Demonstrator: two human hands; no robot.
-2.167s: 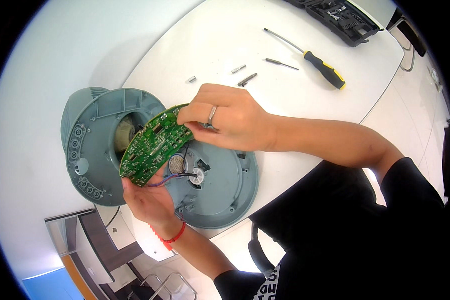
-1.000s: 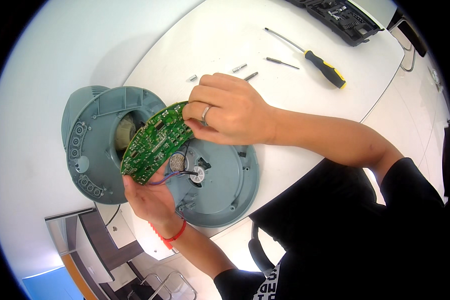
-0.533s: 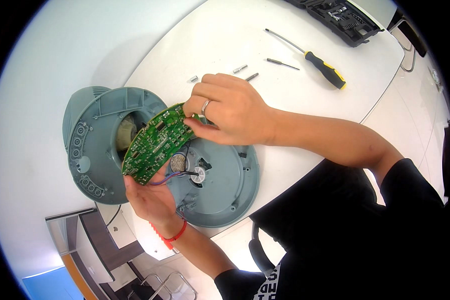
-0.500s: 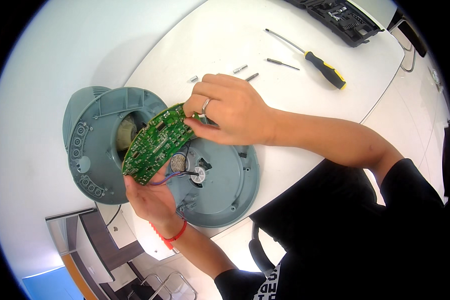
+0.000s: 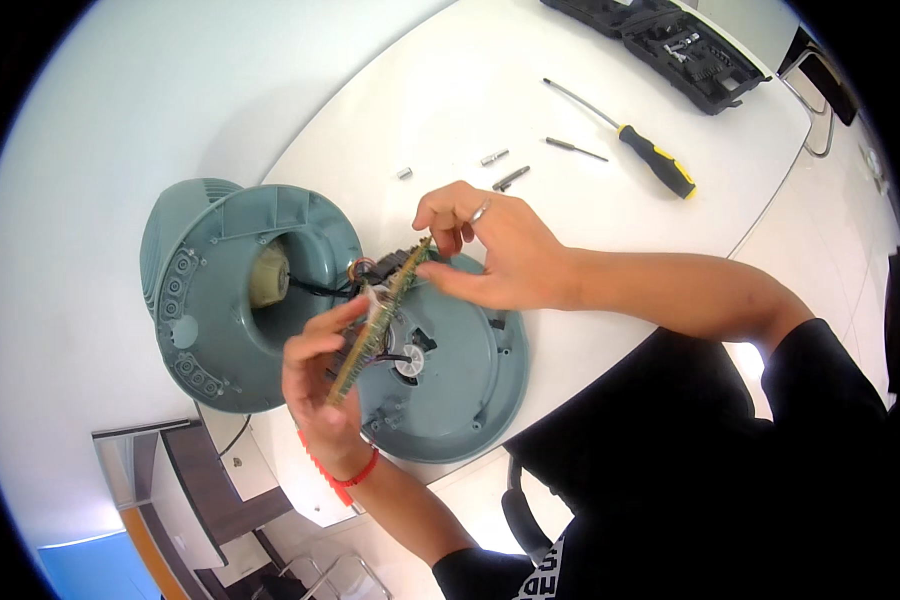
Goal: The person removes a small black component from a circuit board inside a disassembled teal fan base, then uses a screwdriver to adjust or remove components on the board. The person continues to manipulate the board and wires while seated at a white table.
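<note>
A curved green circuit board (image 5: 378, 325) is tilted nearly edge-on above a grey-blue round plastic housing. My left hand (image 5: 322, 385) grips its lower end, thumb on the near face and fingers behind. My right hand (image 5: 500, 245) is at the upper end, thumb against the board and fingers curled around its corner. Dark parts and wires show behind the board, partly hidden by it. Below lies the round base half (image 5: 460, 390) with a white hub (image 5: 408, 360). To its left stands the other housing part (image 5: 195, 335), with a yellowish motor-like piece (image 5: 269, 277) in its opening.
Beyond my right hand lie a black-and-yellow screwdriver (image 5: 658, 162), a small dark driver bit (image 5: 576, 149) and several small metal pieces, including a socket (image 5: 494, 157). An open black tool case (image 5: 695, 58) sits at the far table edge. A wall rises at left.
The board has turned from showing its green soldered face to nearly edge-on, revealing wires and dark parts behind it. Both hands have shifted slightly right, and my right fingers have loosened.
</note>
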